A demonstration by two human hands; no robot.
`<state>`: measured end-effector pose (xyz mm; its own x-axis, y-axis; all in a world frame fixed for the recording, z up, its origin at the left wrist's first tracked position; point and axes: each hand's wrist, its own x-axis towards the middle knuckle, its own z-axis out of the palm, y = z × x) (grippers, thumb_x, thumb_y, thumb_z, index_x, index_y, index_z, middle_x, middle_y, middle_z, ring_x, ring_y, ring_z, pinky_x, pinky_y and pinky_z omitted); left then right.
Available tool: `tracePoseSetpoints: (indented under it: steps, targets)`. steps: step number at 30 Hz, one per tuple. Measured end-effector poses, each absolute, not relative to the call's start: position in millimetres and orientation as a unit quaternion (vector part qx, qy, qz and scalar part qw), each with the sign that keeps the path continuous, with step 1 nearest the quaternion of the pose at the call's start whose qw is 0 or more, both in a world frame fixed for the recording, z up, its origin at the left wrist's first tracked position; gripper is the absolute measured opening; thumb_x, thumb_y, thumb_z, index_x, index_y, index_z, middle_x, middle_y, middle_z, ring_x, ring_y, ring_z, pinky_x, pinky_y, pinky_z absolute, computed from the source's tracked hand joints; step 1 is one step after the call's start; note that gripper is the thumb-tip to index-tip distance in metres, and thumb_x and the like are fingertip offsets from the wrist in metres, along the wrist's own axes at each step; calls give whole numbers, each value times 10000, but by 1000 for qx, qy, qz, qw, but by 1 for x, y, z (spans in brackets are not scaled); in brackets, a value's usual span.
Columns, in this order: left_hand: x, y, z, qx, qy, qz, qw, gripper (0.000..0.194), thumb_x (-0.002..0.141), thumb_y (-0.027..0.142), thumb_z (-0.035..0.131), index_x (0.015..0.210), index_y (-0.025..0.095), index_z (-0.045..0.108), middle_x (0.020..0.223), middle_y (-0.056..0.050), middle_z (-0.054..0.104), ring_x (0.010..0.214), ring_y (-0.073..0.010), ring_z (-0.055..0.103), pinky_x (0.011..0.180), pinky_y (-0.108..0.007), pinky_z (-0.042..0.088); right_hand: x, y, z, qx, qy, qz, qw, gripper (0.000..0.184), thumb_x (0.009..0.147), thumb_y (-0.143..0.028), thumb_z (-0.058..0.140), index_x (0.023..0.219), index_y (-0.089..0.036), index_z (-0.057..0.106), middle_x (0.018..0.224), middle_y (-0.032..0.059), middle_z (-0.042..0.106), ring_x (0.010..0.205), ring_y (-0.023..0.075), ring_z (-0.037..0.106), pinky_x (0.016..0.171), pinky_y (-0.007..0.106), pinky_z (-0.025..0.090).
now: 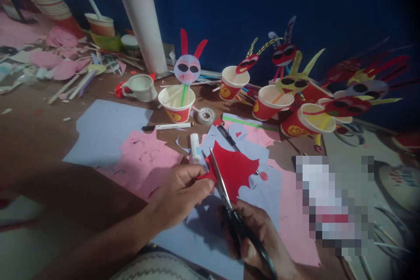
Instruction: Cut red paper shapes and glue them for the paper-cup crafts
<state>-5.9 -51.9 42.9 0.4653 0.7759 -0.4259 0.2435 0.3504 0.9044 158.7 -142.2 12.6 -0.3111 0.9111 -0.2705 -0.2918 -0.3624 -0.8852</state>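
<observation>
My left hand (pixel 188 188) pinches the left end of a piece of red paper (pixel 234 164) between thumb and fingers. The right and lower edges of the paper are cut in scallops. My right hand (pixel 259 232) grips black-handled scissors (pixel 223 186), pointing up and left. Their blades are parted a little at the paper, close to my left fingertips. Blue paper (pixel 210 245) and pink paper (pixel 154 157) lie under my hands. A glue stick (pixel 195 148) and a dark pen (pixel 227 136) rest just beyond the red paper.
Red paper cups with cut-out faces on straws stand along the back, one cup (pixel 177 104) with a rabbit-like face. A white mug (pixel 139 88), tape roll (pixel 206 116) and marker (pixel 169 126) are near it. Behind rises a tall flask (pixel 141 26). Paper scraps (pixel 65 63) litter the left.
</observation>
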Motion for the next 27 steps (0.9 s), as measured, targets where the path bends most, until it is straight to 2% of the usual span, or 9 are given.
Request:
tracePoseSetpoints:
  steps: [7,20,27]
  targets:
    - [-7,-48,44,550,481,168,662,208,744,278,495,577,156,517,485,45,476,465,-72,401,444,-187,286,161,-144,10,-411,-386,724,397,510,692,-622,632,878,-158,535,577,-29,490,455,54,355,429,170,268]
    - [-10,-47,40,551,474,157,669,229,733,309,508,559,160,499,493,42,454,470,-73,355,445,-203,245,162,-144,10,-406,-354,736,410,501,645,-591,698,826,-149,547,539,-37,487,434,41,334,418,167,232]
    - [-9,-46,43,542,475,155,676,207,703,313,507,565,159,519,476,41,452,454,-77,375,446,-206,264,165,-145,8,-388,-348,745,416,498,651,-559,714,899,-146,588,539,-32,517,426,38,352,418,161,254]
